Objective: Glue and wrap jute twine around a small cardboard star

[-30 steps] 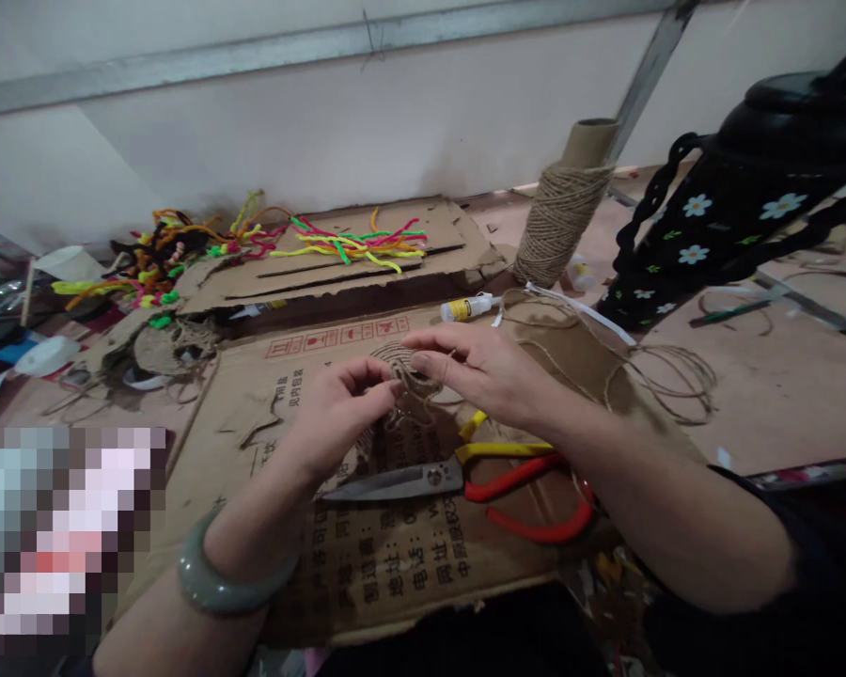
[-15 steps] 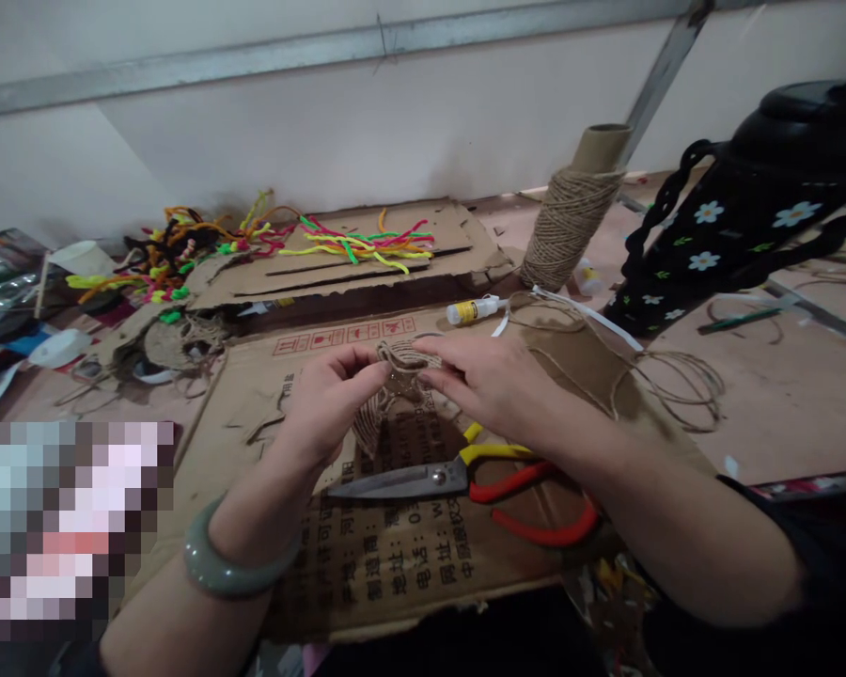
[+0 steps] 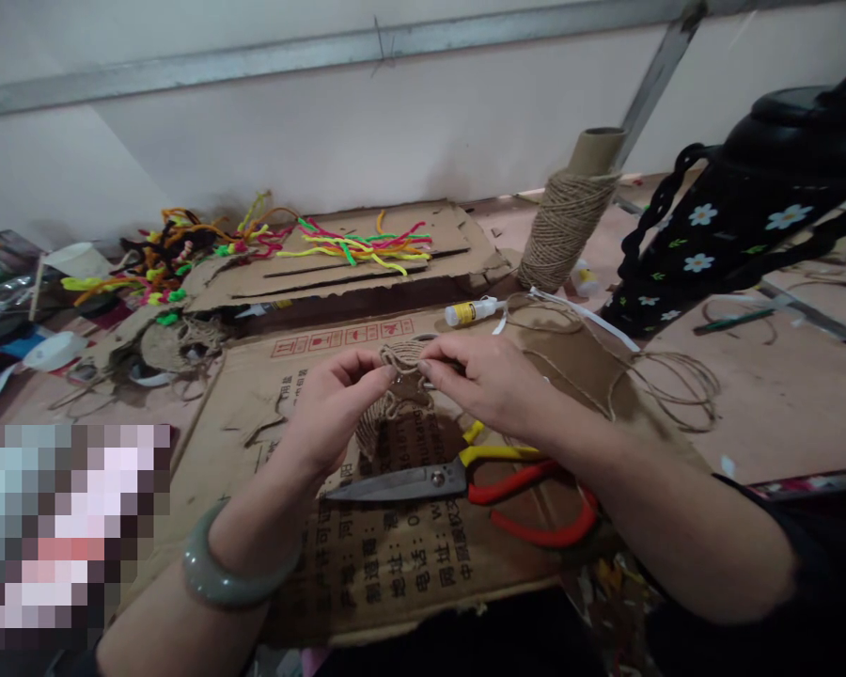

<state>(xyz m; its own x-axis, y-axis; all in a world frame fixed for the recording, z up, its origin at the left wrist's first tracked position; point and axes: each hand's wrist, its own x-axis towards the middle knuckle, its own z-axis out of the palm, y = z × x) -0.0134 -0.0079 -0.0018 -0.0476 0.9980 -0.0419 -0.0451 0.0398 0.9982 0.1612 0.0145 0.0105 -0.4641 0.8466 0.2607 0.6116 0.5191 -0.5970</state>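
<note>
- Head view: both bare hands meet at mid-frame over a printed cardboard sheet, working one twine piece.
- Left hand: thumb and index finger pinched on the left side of the piece. Other fingers curled, partly hidden.
- Right hand: thumb and fingers pinched on the right side of the same piece. Exact finger contact underneath can't be told.
- Piece: just above frame centre. Ribbed, curved band spans the gap between the hands; wavy loops show below it, and more ribbed twine hangs just below the left fingers. Full outline hidden.
- Step in hand, my read: setting or spreading the twine rows by fingertip. Pure handwork; no tool in either hand.
- Next move calls for, my judgement: hold the left pinch as anchor, let the right fingers do the fine adjusting along the edge, light pull only. Too much tension could distort the rows.
- Scissors: lying on the sheet below the hands, blades pointing left, yellow and red handles partly behind the right forearm. Close by if trimming is needed.
- Glue bottle: on its side, just above the right hand. Looks within easy reach if a row needs fixing.
- Twine spool: standing, tilted in frame, upper right. Loose twine coil lies right of centre, clear of both hands.
</note>
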